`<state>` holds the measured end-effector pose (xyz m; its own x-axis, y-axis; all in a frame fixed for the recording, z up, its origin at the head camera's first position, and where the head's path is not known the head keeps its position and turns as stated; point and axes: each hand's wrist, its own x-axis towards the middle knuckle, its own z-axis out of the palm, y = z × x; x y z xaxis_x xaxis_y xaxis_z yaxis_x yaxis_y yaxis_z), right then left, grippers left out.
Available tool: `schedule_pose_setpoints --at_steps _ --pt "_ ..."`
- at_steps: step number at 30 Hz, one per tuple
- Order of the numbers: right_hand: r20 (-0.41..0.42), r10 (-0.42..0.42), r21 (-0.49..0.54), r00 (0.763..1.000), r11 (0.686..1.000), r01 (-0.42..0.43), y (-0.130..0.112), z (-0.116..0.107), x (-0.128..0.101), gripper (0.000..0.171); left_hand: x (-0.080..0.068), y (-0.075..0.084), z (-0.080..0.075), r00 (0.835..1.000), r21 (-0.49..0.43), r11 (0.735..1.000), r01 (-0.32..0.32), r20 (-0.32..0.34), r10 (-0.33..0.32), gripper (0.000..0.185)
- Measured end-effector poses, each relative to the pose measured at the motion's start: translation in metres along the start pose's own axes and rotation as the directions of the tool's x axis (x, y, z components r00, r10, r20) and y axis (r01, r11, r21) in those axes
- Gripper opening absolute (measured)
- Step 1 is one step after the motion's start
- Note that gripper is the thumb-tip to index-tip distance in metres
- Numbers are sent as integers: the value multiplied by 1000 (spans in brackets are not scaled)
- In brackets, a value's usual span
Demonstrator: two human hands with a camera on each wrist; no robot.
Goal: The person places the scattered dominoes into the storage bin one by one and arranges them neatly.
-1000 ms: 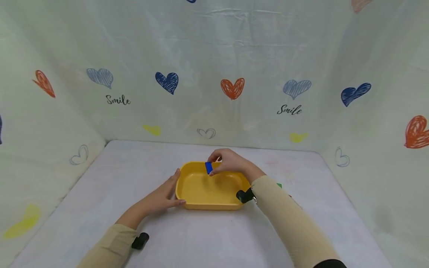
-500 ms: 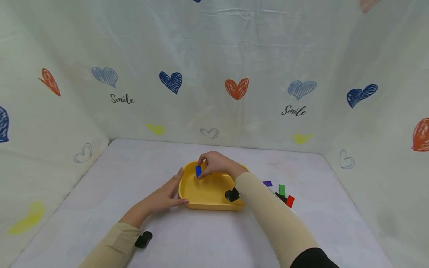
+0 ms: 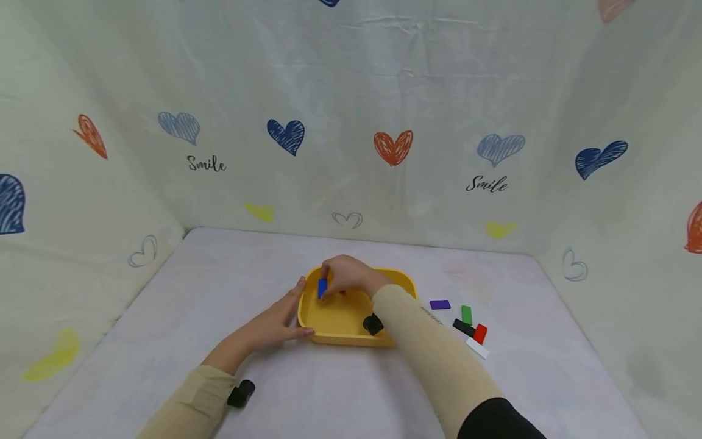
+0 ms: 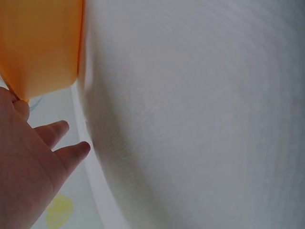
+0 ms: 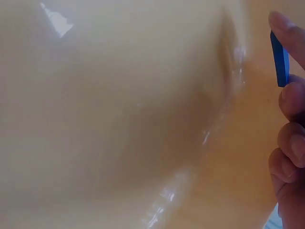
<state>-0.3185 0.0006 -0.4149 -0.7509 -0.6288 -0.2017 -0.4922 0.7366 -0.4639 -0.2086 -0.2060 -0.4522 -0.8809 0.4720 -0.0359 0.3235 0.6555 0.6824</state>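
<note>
A yellow tray (image 3: 403, 281) sits in the middle of the white table. My right hand (image 3: 342, 275) reaches into its left part and pinches a small blue block (image 3: 322, 288) between thumb and fingers; the right wrist view shows the blue block (image 5: 280, 58) close above the tray's glossy inside (image 5: 143, 119). With fingers straight, my left hand (image 3: 274, 320) rests flat against the tray's left outer wall. The left wrist view shows those fingers (image 4: 57, 143) beside the tray's orange-yellow corner (image 4: 43, 47).
Right of the tray lie several small blocks: purple (image 3: 440, 304), green (image 3: 467, 314), black (image 3: 464, 327), red (image 3: 480, 333) and white (image 3: 477, 348). Cloth walls printed with hearts close the table in at the back and on both sides.
My right hand has carried the blue block leftward and lower inside the tray. The left hand has stayed against the tray's side. The head view has shifted, bringing the blocks on the right into sight.
</note>
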Motion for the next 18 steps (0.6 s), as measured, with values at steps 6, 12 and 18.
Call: schedule_pose_setpoints --at_steps 6,12,18 --pt "77 -36 -80 996 996 42 -4 5 -1 43 0 1 1 1000 -2 1000 7 5 -7 108" --pt "112 -31 -16 993 999 32 -5 10 -3 38 0 1 1 1000 -8 1000 2 10 -2 108" --pt "121 -33 -36 992 999 38 -3 14 -4 35 1 0 0 1000 -4 1000 6 10 -6 108"
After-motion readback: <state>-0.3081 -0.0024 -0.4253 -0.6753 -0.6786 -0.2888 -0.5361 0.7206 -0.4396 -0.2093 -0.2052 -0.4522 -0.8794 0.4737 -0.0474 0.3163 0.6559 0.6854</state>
